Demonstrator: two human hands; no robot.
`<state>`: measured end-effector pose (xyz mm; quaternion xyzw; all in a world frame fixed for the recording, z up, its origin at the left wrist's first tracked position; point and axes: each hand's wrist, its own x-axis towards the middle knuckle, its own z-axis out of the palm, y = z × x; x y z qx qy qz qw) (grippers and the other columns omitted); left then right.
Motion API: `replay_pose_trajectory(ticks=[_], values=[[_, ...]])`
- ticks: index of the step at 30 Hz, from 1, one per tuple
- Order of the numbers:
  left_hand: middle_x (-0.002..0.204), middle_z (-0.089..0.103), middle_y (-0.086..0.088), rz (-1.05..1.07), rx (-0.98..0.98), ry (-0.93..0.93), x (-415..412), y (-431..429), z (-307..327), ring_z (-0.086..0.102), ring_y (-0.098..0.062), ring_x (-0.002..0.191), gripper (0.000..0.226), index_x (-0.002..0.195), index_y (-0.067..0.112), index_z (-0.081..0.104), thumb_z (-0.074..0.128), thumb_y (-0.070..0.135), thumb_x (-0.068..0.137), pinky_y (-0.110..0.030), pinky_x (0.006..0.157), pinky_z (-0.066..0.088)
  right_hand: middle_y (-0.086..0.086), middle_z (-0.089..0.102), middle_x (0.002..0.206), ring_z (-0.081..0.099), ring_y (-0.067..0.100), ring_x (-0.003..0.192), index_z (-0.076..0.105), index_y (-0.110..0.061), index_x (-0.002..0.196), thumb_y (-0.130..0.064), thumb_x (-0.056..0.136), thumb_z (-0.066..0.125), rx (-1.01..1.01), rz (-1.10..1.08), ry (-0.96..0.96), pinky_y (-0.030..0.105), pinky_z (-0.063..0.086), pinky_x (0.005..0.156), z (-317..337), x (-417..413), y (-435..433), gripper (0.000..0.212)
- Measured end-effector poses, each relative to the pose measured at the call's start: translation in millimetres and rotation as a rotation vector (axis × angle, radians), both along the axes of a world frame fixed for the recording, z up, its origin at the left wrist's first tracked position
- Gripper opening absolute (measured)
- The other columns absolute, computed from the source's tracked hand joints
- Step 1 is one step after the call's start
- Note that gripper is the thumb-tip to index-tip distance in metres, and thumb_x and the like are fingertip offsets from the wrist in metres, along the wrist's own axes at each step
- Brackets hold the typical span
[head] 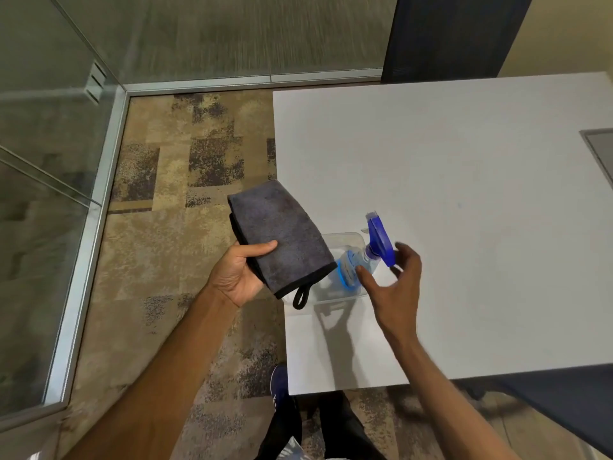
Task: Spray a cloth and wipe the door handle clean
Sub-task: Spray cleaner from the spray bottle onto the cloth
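- Here, at the far left, glass wall panels (49, 161) in metal frames run down the edge of the view; what lies behind them is too dim and reflective to make out.
- The patterned brown carpet (172, 227) fills the floor between the glass and the table.
- The left hand (237, 272) holds a folded grey microfibre cloth (282, 234) over the table's left edge, thumb on top and fingers hidden under it. Its long axis runs from upper left to lower right, and a black hanging loop (301, 297) dangles from the black-edged near end. No label can be read on it.
- A dark blue shoe (281, 386) shows below the table's near left corner, partly cut off by the tabletop.
- A clear plastic tub (335, 240) sits near the table's left edge, partly covered by the cloth.
- The spray bottle (360, 263) stands in the tub, clear with a blue band and a blue trigger head (381, 240) whose nozzle points away toward the far edge; any printing on it is blurred.
- The right hand (393, 283) is spread open around the bottle's neck, thumb near the shoulder, fingers behind the trigger head; whether it touches is unclear.
- The white table (464, 194) carries nothing more that can be made out; a grey panel (602, 151) is cut off at its right edge.
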<state>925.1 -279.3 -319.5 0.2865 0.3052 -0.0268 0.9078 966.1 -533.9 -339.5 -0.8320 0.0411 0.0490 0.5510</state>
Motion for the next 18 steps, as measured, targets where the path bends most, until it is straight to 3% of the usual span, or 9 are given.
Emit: replay_pose_trajectory(ticks=[2, 6, 12, 15, 18], values=[[0.135, 0.071, -0.016, -0.007, -0.009, -0.005, -2.1, -0.3, 0.6, 0.071, -0.035, 0.123, 0.058, 0.133, 0.006, 0.067, 0.070, -0.008, 0.077, -0.049, 0.086, 0.064, -0.003, 0.051, 0.142, 0.054, -0.005, 0.119, 0.042, -0.014, 0.146, -0.015, 0.079, 0.087, 0.091, 0.102, 0.015, 0.004, 0.045, 0.092, 0.3, 18.7, 7.3, 0.080], [0.133, 0.073, -0.017, -0.010, -0.014, 0.001, -6.8, -2.7, 0.4, 0.072, -0.034, 0.120, 0.050, 0.122, 0.007, 0.075, 0.068, -0.009, 0.075, -0.048, 0.087, 0.064, 0.009, 0.059, 0.138, 0.061, 0.020, 0.121, 0.047, -0.009, 0.146, -0.008, 0.088, 0.078, 0.169, 0.171, -0.026, 0.024, 0.055, 0.096, 1.3, 39.7, 17.8, 0.066], [0.129, 0.074, -0.016, -0.039, 0.024, 0.018, -12.6, -7.5, 5.5, 0.074, -0.032, 0.116, 0.050, 0.124, 0.007, 0.072, 0.068, -0.008, 0.076, -0.044, 0.083, 0.065, 0.014, 0.068, 0.128, 0.066, 0.023, 0.111, 0.057, -0.002, 0.136, -0.011, 0.097, 0.066, 0.253, 0.093, -0.005, 0.026, 0.058, 0.086, 7.4, 46.3, 27.1, 0.041], [0.129, 0.075, -0.015, -0.039, 0.041, 0.019, -14.4, -7.6, 8.9, 0.075, -0.032, 0.114, 0.055, 0.132, 0.006, 0.068, 0.067, -0.008, 0.079, -0.043, 0.082, 0.065, 0.014, 0.069, 0.127, 0.067, 0.024, 0.115, 0.058, 0.000, 0.136, -0.008, 0.098, 0.064, 0.269, 0.091, -0.022, 0.045, 0.058, 0.098, 27.7, 49.4, 29.6, 0.039], [0.130, 0.074, -0.016, -0.023, 0.027, 0.025, -13.8, -5.9, 12.6, 0.075, -0.032, 0.115, 0.053, 0.130, 0.006, 0.070, 0.069, -0.003, 0.078, -0.043, 0.084, 0.065, 0.014, 0.070, 0.125, 0.067, 0.024, 0.115, 0.059, 0.002, 0.133, -0.008, 0.099, 0.063, 0.257, 0.141, -0.076, 0.057, 0.055, 0.096, 61.3, 52.9, 29.6, 0.035]])
